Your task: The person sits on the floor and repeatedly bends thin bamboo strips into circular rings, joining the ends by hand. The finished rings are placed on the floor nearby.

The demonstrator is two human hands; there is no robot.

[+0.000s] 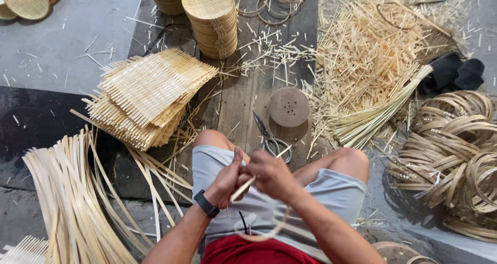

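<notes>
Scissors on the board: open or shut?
Shut, as far as visible: the scissors lie flat on the wooden board, blades together in one point, handles toward the knees.

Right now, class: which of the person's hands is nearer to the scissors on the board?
Right. The right hand sits just below the scissors, almost under their handles. The left hand is farther off, lower and to their left.

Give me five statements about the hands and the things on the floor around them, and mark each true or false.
1. Both hands, left hand and right hand, grip a thin bamboo strip. True.
2. The scissors are in the right hand. False: they lie on the plank.
3. The woven mats are stacked left of the knees. True.
4. The round wooden disc rests on the lap. False: it lies beyond the scissors.
5. Bamboo rings are piled at right. True.
</notes>
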